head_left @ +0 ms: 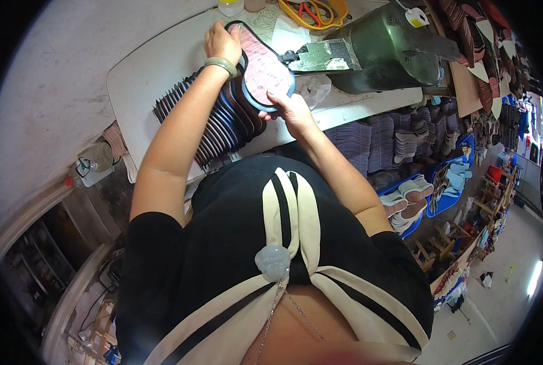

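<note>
A pinkish shoe insole (263,72) with dark and blue edging is held between both hands above the white table. My left hand (223,44), with a bangle on its wrist, is closed on the narrower far end. At the wider near end, my right hand (293,113) pinches the rim with the thumb on top. The insole's right edge lies close to the head of a green sewing machine (378,56); whether they touch I cannot tell. Beneath my left forearm, a row of dark-edged insoles (189,112) stands packed on edge, partly hidden by the arm.
A yellow basket (315,13) with scissors and a clear bottle (230,7) stand at the table's far side. Stacks of insoles (399,139) fill the area right of the white table (128,79). Blue crates (445,188) hold more pieces farther right.
</note>
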The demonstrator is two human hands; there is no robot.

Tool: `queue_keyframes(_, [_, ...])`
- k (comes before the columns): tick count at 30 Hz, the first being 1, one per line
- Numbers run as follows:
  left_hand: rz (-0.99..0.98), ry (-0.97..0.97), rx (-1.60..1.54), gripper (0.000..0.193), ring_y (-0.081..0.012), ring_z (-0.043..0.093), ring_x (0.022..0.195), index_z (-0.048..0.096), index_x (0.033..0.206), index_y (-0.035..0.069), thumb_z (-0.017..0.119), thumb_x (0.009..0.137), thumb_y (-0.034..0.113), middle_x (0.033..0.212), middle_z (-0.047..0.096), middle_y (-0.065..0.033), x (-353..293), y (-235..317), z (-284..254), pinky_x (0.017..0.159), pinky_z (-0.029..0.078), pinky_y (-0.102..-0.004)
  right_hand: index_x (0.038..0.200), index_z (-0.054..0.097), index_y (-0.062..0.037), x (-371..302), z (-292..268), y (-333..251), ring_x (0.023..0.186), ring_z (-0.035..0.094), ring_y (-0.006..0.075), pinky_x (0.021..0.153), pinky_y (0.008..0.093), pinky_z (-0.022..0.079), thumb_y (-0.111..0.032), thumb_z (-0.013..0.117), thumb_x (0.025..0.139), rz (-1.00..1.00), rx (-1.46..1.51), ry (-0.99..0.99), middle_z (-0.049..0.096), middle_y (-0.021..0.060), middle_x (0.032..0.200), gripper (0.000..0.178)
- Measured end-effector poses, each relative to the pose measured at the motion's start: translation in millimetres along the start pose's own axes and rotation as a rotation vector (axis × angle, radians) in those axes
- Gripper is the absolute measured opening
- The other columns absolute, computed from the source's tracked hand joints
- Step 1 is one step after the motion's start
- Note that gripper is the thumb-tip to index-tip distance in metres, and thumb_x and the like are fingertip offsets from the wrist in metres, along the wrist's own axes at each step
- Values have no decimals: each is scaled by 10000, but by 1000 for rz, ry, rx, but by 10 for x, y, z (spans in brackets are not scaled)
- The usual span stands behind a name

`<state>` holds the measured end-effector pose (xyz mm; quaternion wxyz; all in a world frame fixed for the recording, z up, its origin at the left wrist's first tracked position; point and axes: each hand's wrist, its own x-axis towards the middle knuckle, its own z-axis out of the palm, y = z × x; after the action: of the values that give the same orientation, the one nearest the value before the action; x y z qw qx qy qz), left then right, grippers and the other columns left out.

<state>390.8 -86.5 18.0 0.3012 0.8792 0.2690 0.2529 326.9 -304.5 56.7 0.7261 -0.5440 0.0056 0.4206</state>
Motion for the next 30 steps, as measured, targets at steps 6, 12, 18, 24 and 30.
queue_keyframes(6, [731, -1055, 83, 604, -295, 473, 1128, 518, 1209, 67, 696, 727, 384, 1155, 573, -152, 307, 381, -338, 965, 369, -359, 970, 605, 44, 167, -55, -92, 611, 630, 162, 543, 231, 474, -319, 573, 878, 16, -56, 42, 658, 129, 782, 376])
queue_keyframes(12, [419, -1306, -185, 447, -156, 557, 936, 551, 1139, 77, 717, 743, 200, 1011, 626, -67, 349, 332, -285, 850, 454, -305, 971, 602, 29, 235, -85, -133, 575, 610, 139, 502, 208, 419, -337, 466, 918, 41, -115, -22, 670, 136, 752, 394])
queue_keyframes(18, [190, -1200, -328, 390, -121, 579, 840, 536, 1128, 41, 675, 811, 220, 970, 630, -74, 122, 231, -428, 755, 497, -275, 928, 609, 32, 286, -115, -30, 542, 596, 125, 484, 205, 414, -286, 446, 934, -30, -72, 6, 667, 129, 707, 358])
queue_keyframes(24, [-45, -867, -218, 444, -198, 612, 891, 552, 1127, 15, 658, 807, 305, 1016, 637, -153, -247, 319, -660, 813, 482, -299, 923, 609, 27, 318, -125, -123, 500, 572, 130, 478, 214, 413, -352, 446, 940, -15, -178, 100, 647, 127, 651, 413])
queue_keyframes(30, [-37, -718, -199, 500, -258, 620, 942, 546, 1158, 31, 633, 805, 375, 1036, 636, -177, -549, 301, -665, 831, 474, -331, 914, 637, 9, 310, -113, -136, 516, 585, 126, 491, 217, 424, -327, 474, 936, -124, -242, 207, 644, 106, 639, 374])
